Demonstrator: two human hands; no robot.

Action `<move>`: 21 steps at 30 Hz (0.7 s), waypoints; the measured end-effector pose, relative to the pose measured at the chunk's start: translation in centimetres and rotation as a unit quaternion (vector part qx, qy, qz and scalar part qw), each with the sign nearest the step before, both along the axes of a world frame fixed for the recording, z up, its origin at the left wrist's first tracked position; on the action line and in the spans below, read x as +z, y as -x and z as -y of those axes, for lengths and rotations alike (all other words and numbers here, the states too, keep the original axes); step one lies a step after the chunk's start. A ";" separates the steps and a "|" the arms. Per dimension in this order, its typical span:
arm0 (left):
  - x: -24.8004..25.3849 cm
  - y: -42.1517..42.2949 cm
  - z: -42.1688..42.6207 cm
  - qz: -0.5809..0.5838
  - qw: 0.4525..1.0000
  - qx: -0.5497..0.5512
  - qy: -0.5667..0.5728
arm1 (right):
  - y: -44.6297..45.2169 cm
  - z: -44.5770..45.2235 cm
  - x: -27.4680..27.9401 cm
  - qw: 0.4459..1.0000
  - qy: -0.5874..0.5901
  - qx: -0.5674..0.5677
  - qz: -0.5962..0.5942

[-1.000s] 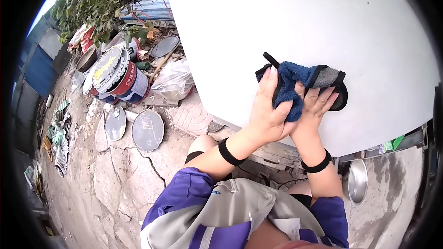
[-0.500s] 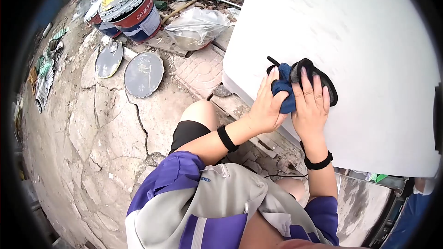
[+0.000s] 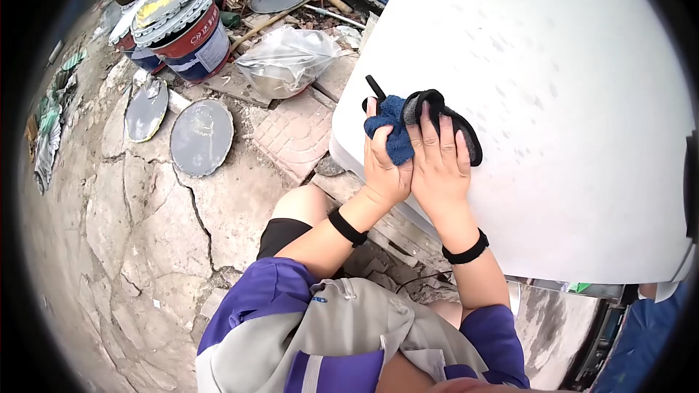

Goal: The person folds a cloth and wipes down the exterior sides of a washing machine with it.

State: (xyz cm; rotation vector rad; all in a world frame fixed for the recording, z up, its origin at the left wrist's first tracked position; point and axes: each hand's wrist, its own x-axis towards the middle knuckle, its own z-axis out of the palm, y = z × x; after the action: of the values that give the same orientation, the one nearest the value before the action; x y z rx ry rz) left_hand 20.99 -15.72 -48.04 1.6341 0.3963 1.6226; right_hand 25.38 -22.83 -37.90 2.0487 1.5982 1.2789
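My left hand (image 3: 386, 173) is closed round a bunched blue cloth (image 3: 400, 147), near the left edge of a large white panel (image 3: 553, 160). A thin black stick-like piece (image 3: 375, 87) pokes out beyond its fingertips; what it belongs to is hidden. Right beside it, my right hand (image 3: 441, 182) presses a folded black-and-grey cloth or pad (image 3: 470, 137) against the panel, fingers laid over it. The two hands touch at the thumb side. Small grey streaks and specks mark the white surface above and right of them.
Lidded paint buckets (image 3: 193, 44) stand at the upper left, with loose grey lids (image 3: 202, 137) on cracked concrete (image 3: 138, 225). A clear plastic bag (image 3: 287, 62) covers something beside paving tiles (image 3: 295, 135). Blue fabric (image 3: 648, 338) shows at the lower right.
Both hands have slid left across the white panel, carrying the blue cloth and the black-and-grey one towards its left edge. The camera view has also shifted slightly.
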 end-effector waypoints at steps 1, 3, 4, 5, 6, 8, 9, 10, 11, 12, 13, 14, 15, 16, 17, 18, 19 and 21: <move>-1.5 0.5 0.6 -0.037 0.999 -0.002 0.035 | 0.2 -0.1 -1.2 1.000 0.025 0.013 -0.002; -3.6 1.8 2.0 -0.097 0.990 -0.013 0.096 | 0.8 -0.2 -2.4 0.993 0.051 0.062 -0.089; -3.1 2.5 2.6 -0.123 0.984 -0.030 0.127 | 0.7 0.0 -2.5 0.987 0.069 0.080 -0.124; -2.4 3.0 3.2 -0.147 0.975 -0.046 0.157 | 0.5 0.4 -2.3 0.979 0.087 0.100 -0.158; -1.2 3.5 3.3 -0.144 0.976 -0.066 0.148 | 0.6 0.6 -1.3 0.970 0.093 0.110 -0.195; 2.1 3.4 3.0 -0.110 0.989 -0.081 0.062 | 1.0 1.6 1.6 0.977 0.026 0.085 -0.194; 5.0 2.7 2.3 -0.056 0.996 -0.065 -0.012 | 0.9 2.2 3.4 0.982 -0.031 0.078 -0.171; 7.3 1.2 1.7 0.001 0.996 -0.040 -0.085 | 0.2 2.7 5.2 0.984 -0.084 0.064 -0.141; 10.3 0.6 1.4 0.034 0.992 -0.049 -0.109 | -0.2 3.1 7.0 0.981 -0.144 0.060 -0.117; 13.1 -0.1 1.4 0.079 0.989 -0.059 -0.113 | -0.6 3.3 8.9 0.977 -0.182 0.058 -0.092; 14.9 -1.2 1.5 0.101 0.985 -0.043 -0.134 | -0.1 3.0 10.4 0.971 -0.212 0.041 -0.106; 16.3 -1.8 1.8 0.112 0.986 -0.037 -0.121 | -0.2 2.5 11.1 0.970 -0.216 0.024 -0.110; 16.7 -2.1 1.6 0.124 0.985 -0.025 -0.119 | -0.5 2.1 11.3 0.968 -0.221 0.008 -0.116; 16.0 -2.4 1.3 0.133 0.983 -0.025 -0.123 | -1.1 2.0 10.8 0.972 -0.217 -0.016 -0.092; 15.0 -2.8 0.9 0.142 0.981 -0.024 -0.130 | -1.6 1.7 10.0 0.973 -0.216 -0.038 -0.068; 14.0 -2.6 0.7 0.142 0.983 -0.009 -0.114 | -1.5 1.2 9.1 0.972 -0.225 0.006 -0.063; 12.8 -2.2 0.7 0.142 0.985 0.004 -0.096 | -1.7 1.1 8.2 0.977 -0.207 0.011 -0.055; 9.9 -1.9 0.5 0.120 0.989 0.031 -0.078 | -1.5 1.0 5.9 0.987 -0.145 -0.037 -0.059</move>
State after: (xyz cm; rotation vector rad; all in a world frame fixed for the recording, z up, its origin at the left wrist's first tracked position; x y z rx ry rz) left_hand 22.91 -16.19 -38.10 1.5276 0.2019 1.9135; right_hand 26.89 -23.87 -31.99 2.3737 1.4381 1.4606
